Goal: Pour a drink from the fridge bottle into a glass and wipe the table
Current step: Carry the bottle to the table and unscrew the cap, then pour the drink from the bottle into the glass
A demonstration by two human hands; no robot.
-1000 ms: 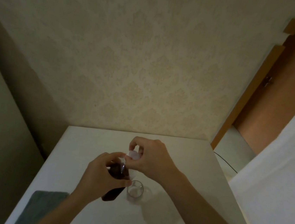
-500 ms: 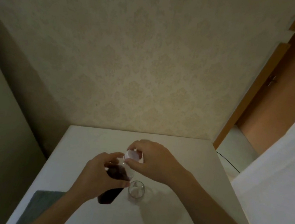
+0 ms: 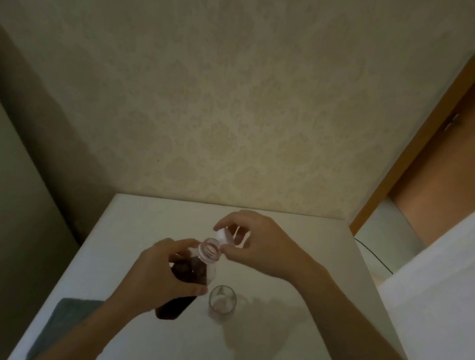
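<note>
A clear bottle point(image 3: 190, 272) of dark drink stands tilted over the white table point(image 3: 142, 228), and my left hand point(image 3: 157, 277) is wrapped around its middle. Its threaded mouth point(image 3: 209, 249) is uncovered. My right hand point(image 3: 255, 248) pinches the white cap point(image 3: 225, 235) just behind and to the right of the mouth. A small empty glass point(image 3: 222, 299) stands upright on the table, right of the bottle's base and below my right wrist.
A grey cloth point(image 3: 66, 320) lies at the table's front left corner. A patterned wall runs along the far edge. A white surface point(image 3: 441, 277) and a wooden door frame point(image 3: 410, 158) are to the right, with a thin black cable point(image 3: 375, 256).
The cap has come off the bottle: my right hand lifted it up and slightly right, exposing the threaded mouth. My left hand keeps holding the bottle in place.
</note>
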